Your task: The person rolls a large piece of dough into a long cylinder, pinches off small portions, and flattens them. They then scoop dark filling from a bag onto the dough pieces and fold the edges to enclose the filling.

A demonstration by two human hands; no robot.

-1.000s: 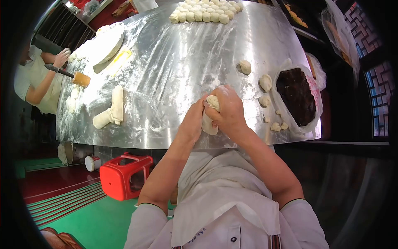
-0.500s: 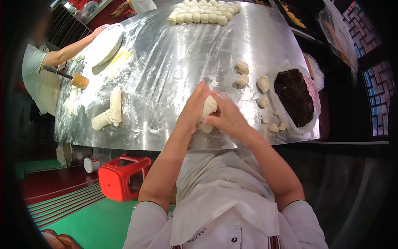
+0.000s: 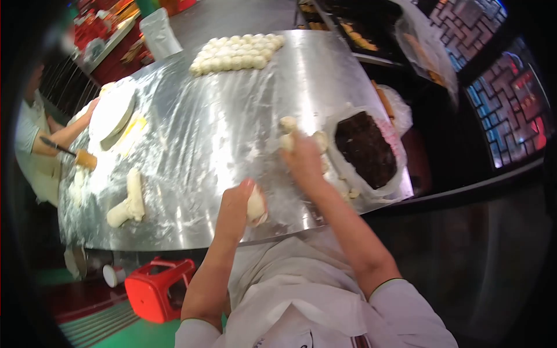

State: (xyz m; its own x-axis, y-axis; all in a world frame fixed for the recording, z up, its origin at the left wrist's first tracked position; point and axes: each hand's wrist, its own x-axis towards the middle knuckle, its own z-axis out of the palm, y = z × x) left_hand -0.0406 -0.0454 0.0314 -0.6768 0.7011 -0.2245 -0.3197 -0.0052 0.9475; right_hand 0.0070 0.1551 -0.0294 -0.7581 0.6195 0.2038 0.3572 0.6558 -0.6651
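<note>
My left hand is closed around a lump of white dough just above the near part of the metal table. Part of the dough shows on the right of my fingers. Farther right, my right hand reaches palm down among several small dough pieces. One round piece lies just beyond it, a second is by its fingertips, and another is on its right. Motion smears the right fingers, and whether they grip anything is hidden.
A bag of dark filling stands at the right edge. Rows of dough balls lie at the back. A thick dough roll lies left, near a wooden-headed tool. A co-worker's arm reaches toward a white round board. A red stool stands below.
My hands were together on the dough and are now apart. The right hand has moved away to the small dough pieces, while the left keeps the dough. The whole view has shifted.
</note>
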